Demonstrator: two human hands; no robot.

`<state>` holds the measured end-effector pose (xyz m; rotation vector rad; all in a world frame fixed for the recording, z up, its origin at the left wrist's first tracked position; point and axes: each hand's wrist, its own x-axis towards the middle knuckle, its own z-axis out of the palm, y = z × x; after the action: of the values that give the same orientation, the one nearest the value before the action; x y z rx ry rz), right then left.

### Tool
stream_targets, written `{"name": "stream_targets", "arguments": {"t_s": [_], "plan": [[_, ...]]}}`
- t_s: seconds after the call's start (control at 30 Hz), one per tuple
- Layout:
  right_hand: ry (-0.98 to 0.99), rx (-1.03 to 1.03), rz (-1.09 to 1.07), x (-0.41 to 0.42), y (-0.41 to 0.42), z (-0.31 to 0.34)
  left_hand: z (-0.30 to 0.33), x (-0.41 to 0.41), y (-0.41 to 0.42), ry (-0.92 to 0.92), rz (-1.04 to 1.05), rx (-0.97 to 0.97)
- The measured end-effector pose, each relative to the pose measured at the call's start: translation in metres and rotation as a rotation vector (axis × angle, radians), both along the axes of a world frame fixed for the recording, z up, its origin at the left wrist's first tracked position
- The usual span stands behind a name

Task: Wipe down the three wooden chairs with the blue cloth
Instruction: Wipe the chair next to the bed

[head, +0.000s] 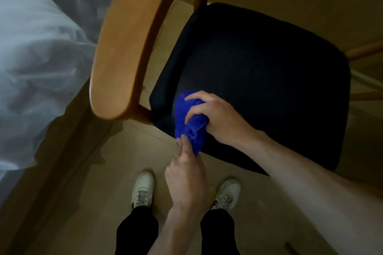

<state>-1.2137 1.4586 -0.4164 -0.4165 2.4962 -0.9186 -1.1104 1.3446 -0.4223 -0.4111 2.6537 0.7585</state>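
A wooden chair (124, 47) with a curved backrest and a dark cushioned seat (259, 80) stands right in front of me. The blue cloth (187, 119) is bunched up over the seat's near left corner. My right hand (215, 118) grips the upper part of the cloth, fingers curled round it. My left hand (186, 174) reaches up from below and pinches the cloth's lower end with thumb and fingertips.
White bedding (35, 64) hangs at the left beside the chair's backrest. My two feet in white shoes (143, 188) stand on the beige floor just in front of the seat. Wooden legs of other furniture (364, 50) show at the right edge.
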Motion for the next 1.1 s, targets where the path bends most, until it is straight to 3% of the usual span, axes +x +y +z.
{"name": "stream_targets", "arguments": {"t_s": [0.13, 0.3, 0.47, 0.6, 0.67, 0.83, 0.97, 1.1], "plan": [[-0.077, 0.033, -0.119, 0.039, 0.070, 0.004, 0.003, 0.028, 0.064, -0.125, -0.157, -0.016], [-0.120, 0.160, -0.325, 0.102, 0.165, 0.018, 0.004, 0.058, 0.134, -0.031, -0.585, -0.103], [-0.091, 0.275, -0.370, 0.114, 0.165, 0.022, 0.011, 0.042, 0.122, 0.003, -0.721, -0.112], [-0.413, 0.315, -0.257, 0.094, 0.160, 0.059, 0.041, 0.001, 0.088, 0.074, -0.712, -0.023], [-0.540, 0.220, -0.242, 0.089, 0.161, 0.084, 0.064, -0.024, 0.070, 0.131, -0.797, -0.032], [-0.583, -0.059, -0.429, 0.098, 0.161, 0.146, 0.120, -0.060, 0.040, 0.208, -0.966, 0.103], [-0.567, -0.187, -0.597, 0.123, 0.165, 0.195, 0.159, -0.068, 0.042, 0.276, -1.049, 0.183], [-0.470, -0.373, -0.823, 0.150, 0.186, 0.246, 0.192, -0.070, 0.087, 0.383, -1.031, 0.133]]}}
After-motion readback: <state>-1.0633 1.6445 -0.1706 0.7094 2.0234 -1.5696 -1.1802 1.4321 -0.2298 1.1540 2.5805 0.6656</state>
